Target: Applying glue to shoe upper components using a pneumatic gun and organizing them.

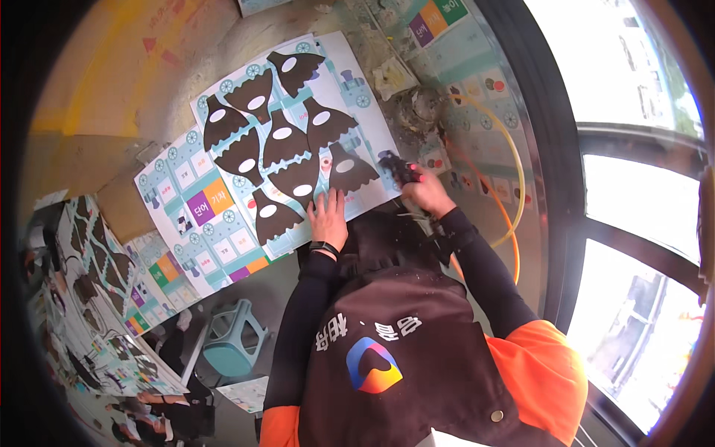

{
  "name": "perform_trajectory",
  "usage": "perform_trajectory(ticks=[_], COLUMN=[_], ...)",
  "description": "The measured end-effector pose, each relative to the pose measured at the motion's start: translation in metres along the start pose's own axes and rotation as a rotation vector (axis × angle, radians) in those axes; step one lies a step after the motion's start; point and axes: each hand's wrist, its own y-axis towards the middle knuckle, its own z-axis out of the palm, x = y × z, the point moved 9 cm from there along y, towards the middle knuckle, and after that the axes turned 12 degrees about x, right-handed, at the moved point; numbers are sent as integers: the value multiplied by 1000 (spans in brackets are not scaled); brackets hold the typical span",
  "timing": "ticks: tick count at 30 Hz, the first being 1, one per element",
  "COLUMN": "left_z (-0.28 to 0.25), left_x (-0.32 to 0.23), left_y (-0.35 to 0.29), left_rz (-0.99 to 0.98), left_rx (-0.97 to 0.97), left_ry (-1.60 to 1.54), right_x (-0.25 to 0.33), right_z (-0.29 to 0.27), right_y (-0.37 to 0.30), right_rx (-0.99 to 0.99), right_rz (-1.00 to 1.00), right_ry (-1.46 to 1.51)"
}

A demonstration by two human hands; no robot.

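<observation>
My left hand (328,218) lies flat with fingers spread at the near edge of a printed sheet (372,127), its fingertips beside the lower black pieces. My right hand (430,194) is closed round a small black spray gun (401,169), held at the sheet's right edge. Several black, scallop-edged, fan-shaped pieces (287,138) with pale ovals are spread over the sheet. The black piece nearest the spray gun (351,170) looks greyer than the others. The gun's nozzle is too small to make out.
Yellow (518,160) and orange hoses (515,246) hang in loops at my right, by a window wall. A teal plastic stool (232,339) stands below the table at left. Another table with black pieces (97,261) and other people are farther left.
</observation>
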Motion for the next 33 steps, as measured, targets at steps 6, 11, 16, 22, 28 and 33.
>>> perform_trajectory(ticks=[6,11,16,22,28,33], left_z=[13,15,14,13,11,13], left_x=[13,21,21,18,17,16], left_y=[-7,-10,-11,-7,-6,-5], left_rz=[-10,-7,-14,-1,4,1], left_rx=[-18,17,43,39,30,34], left_ry=[-100,-136,-174,-164,-162,-157], right_x=[63,64,80,71,65,73], right_z=[58,68,68,76,68,70], right_y=[25,35,33,42,44,39], right_rx=[188,139,125,211,114,154], right_rz=[137,154,130,91,56,83], right_ry=[194,214,115,88,147,196])
